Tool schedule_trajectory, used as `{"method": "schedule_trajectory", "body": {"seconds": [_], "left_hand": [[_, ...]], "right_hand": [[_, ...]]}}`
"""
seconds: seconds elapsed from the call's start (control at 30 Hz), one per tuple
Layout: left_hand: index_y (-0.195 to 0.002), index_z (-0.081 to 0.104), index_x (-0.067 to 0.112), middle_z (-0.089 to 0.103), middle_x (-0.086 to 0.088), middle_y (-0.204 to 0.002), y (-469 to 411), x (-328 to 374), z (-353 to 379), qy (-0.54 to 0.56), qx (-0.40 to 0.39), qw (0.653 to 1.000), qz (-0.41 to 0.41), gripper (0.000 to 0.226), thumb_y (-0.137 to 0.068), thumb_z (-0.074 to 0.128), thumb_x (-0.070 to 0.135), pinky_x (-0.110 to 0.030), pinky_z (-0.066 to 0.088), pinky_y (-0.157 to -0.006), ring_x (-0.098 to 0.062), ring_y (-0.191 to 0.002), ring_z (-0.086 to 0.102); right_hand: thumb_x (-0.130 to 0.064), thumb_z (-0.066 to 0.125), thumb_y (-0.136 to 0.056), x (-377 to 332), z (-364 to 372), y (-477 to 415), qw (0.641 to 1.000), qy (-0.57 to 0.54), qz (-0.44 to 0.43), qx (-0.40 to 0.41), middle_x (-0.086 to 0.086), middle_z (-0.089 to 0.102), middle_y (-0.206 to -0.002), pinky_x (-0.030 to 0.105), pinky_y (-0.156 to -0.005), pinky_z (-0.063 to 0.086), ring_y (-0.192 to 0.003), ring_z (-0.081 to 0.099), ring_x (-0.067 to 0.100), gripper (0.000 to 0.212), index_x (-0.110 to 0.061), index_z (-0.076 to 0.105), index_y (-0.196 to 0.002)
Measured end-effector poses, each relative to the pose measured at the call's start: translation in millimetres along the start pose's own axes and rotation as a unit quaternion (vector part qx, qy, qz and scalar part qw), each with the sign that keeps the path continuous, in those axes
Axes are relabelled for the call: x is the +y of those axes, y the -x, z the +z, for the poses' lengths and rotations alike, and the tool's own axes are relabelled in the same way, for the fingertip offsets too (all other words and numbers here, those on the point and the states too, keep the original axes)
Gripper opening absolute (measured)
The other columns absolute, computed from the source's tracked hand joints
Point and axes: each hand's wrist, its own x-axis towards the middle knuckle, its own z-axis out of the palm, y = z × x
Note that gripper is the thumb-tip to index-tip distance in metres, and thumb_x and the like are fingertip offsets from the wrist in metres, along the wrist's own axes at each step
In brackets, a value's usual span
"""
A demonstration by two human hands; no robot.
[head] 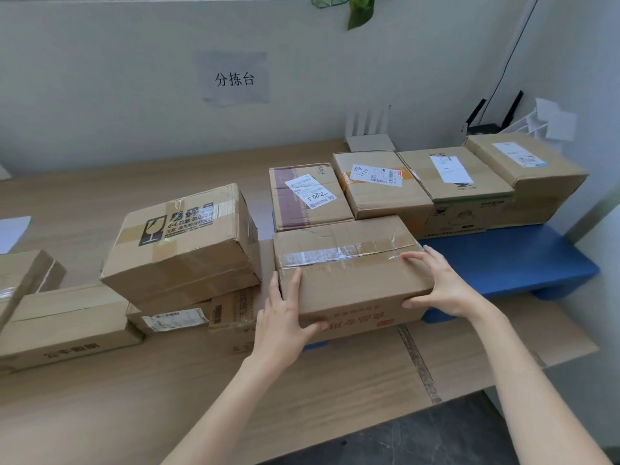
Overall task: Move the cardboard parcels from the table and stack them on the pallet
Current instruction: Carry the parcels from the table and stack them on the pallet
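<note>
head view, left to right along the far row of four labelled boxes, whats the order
maroon-taped cardboard box, orange-taped cardboard box, green-striped cardboard box, large cardboard box with blue-edged label

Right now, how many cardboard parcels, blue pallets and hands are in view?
Cardboard parcels: 10
Blue pallet: 1
Hands, left hand and right hand: 2
Total: 13

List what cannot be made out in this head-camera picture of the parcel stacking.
- Head view: red print on the taped brown cardboard parcel, partly covered by the left hand; its right end, by the right hand.
- Blue plastic pallet: far part hidden under parcels.
- White shipping label: fine print too small.
- Leftmost brown box: cut by the frame edge.
</note>
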Motion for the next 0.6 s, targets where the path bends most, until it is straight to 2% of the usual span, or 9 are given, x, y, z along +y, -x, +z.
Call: {"method": "schedule_trajectory", "body": {"seconds": [0.07,0.17,0.27,0.33,0.43,0.53,0.6], "left_hand": [[-0.149,-0.007,0.043,-0.002,-0.001,-0.161,0.4,-2.0,-9.9,0.005,-0.012,1.0,0.0,0.097,-0.079,0.056,0.069,-0.043,0.035,-0.107,-0.029,-0.14,0.028],[-0.152,0.006,0.037,0.021,0.003,-0.157,-0.5,-9.2,-32.9,0.025,0.01,1.0,0.001,0.08,-0.088,0.043,0.067,-0.04,0.038,-0.105,-0.02,-0.138,0.034],[-0.145,0.033,0.029,0.05,0.007,-0.138,-3.4,-23.8,-64.1,0.038,0.059,0.997,-0.008,0.058,-0.093,0.048,0.052,-0.036,0.046,-0.095,-0.013,-0.123,0.05],[-0.133,0.047,0.026,0.061,0.01,-0.12,-5.4,-37.8,-86.5,0.042,0.109,0.993,-0.012,0.044,-0.093,0.054,0.042,-0.033,0.049,-0.084,-0.01,-0.108,0.058],[-0.126,0.053,0.025,0.064,0.01,-0.11,-9.4,-67.9,-119.5,0.053,0.173,0.983,-0.026,0.036,-0.092,0.059,0.034,-0.032,0.051,-0.078,-0.009,-0.096,0.061],[-0.128,0.053,0.021,0.064,0.005,-0.116,-16.5,-106.9,-148.7,0.058,0.22,0.973,-0.036,0.041,-0.089,0.064,0.031,-0.035,0.052,-0.083,-0.014,-0.104,0.061],[-0.131,0.05,0.02,0.059,0.0,-0.124,-23.1,-135.4,-164.8,0.048,0.237,0.969,-0.046,0.049,-0.086,0.067,0.032,-0.037,0.049,-0.089,-0.02,-0.114,0.056]], "right_hand": [[-0.036,0.089,-0.061,-8.6,-5.2,2.3,1.0,-0.003,0.012,0.002,-0.004,0.006,-0.161,0.048,-0.113,0.024,-0.147,0.013,0.023,0.097,-0.043,0.035,-0.14],[-0.042,0.086,-0.062,-33.2,-14.5,0.7,0.999,-0.013,0.001,0.04,-0.003,0.015,-0.16,0.047,-0.115,0.025,-0.146,0.019,0.02,0.093,-0.04,0.038,-0.141],[-0.041,0.084,-0.067,-68.8,-15.3,-10.4,0.997,-0.012,-0.036,0.072,-0.004,0.027,-0.155,0.043,-0.114,0.026,-0.143,0.026,0.018,0.085,-0.035,0.041,-0.14],[-0.043,0.083,-0.067,-96.6,-8.7,-21.0,0.995,-0.005,-0.072,0.073,-0.006,0.035,-0.151,0.041,-0.112,0.031,-0.138,0.033,0.017,0.084,-0.034,0.042,-0.14],[-0.047,0.08,-0.07,-141.9,11.3,-38.5,0.992,0.036,-0.108,0.057,-0.01,0.037,-0.148,0.038,-0.108,0.033,-0.136,0.036,0.015,0.081,-0.036,0.04,-0.14],[-0.043,0.079,-0.073,-184.8,42.7,-57.8,0.989,0.03,-0.14,0.036,-0.01,0.035,-0.149,0.027,-0.102,0.026,-0.138,0.032,0.013,0.077,-0.033,0.04,-0.14],[-0.042,0.08,-0.074,-209.5,65.8,-68.7,0.987,0.025,-0.159,0.026,-0.007,0.037,-0.148,0.027,-0.102,0.027,-0.137,0.032,0.013,0.078,-0.031,0.04,-0.14]]}}
